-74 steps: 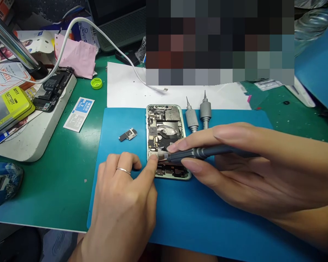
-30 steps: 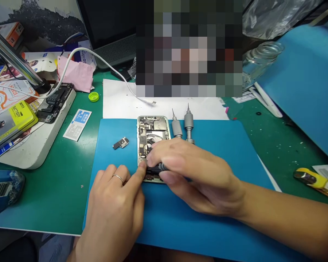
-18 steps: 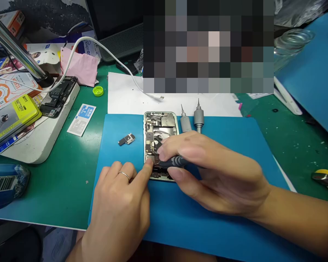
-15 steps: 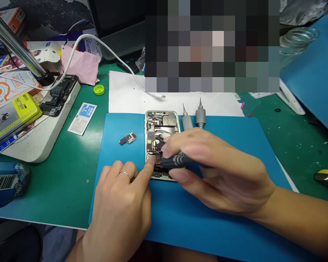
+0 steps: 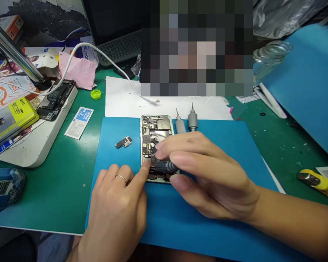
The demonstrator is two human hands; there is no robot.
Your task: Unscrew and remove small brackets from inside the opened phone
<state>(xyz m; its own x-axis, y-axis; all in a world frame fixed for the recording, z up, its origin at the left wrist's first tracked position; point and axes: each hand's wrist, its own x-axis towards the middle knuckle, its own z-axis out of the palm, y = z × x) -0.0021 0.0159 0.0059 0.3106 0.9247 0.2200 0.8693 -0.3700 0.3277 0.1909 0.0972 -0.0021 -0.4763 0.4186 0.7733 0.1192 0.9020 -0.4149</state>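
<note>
An opened smartphone (image 5: 164, 125) lies on the blue mat (image 5: 120, 125), its circuit boards and inner parts bare. My left hand (image 5: 120, 203), with a ring on one finger, rests at its lower left. The index fingertip presses on the phone's lower left part, while the other fingers are bent over the mat. My right hand (image 5: 210, 178) is closed round a dark ribbed screwdriver (image 5: 165, 167) held over the phone's lower half. Its tip is hidden. To the left of the phone lies a small black and silver phone part (image 5: 123, 142).
Two grey screwdrivers, one thinner (image 5: 180, 125) and one thicker (image 5: 192, 120), lie beyond my right hand. A white cable (image 5: 104, 52) arcs over the white paper (image 5: 120, 98). A second opened phone (image 5: 56, 100) sits at the left. A yellow cutter (image 5: 314, 179) lies at the right.
The view has shifted, so the whole bench sits a little further left and lower. Both hands stay at the phone; the right fingers have shifted slightly about the screwdriver handle.
</note>
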